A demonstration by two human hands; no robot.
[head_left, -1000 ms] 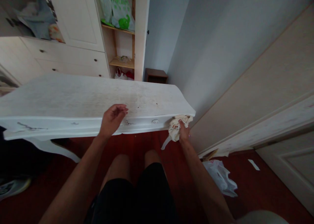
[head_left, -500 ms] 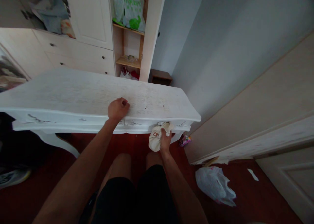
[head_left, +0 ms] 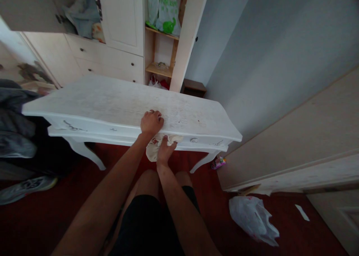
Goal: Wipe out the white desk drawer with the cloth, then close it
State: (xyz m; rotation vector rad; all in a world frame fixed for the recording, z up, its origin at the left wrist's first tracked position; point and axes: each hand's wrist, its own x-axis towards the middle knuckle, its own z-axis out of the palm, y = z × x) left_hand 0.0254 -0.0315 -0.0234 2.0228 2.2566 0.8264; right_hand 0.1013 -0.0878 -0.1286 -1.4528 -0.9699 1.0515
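My right hand (head_left: 166,151) grips a cream cloth (head_left: 153,150) with a small reddish print. It presses the cloth against the front edge of a white table (head_left: 106,95), just below the tabletop. Close above it, my left hand (head_left: 152,122) rests on the tabletop near that edge, fingers curled in; whether anything is inside them is hidden. A carved knob (head_left: 194,140) shows on the drawer front, right of the cloth. Dark smudges and specks mark the tabletop.
Behind the table stands a white cabinet (head_left: 120,20) with an open door and plastic bags (head_left: 168,16) on a shelf. A plastic bag (head_left: 254,216) lies on the red floor at right. Dark clothing and a shoe (head_left: 30,188) are at left.
My right hand has moved left along the table's front with the cloth, from the right-hand drawer knob to beneath my left hand. The view has shifted left.
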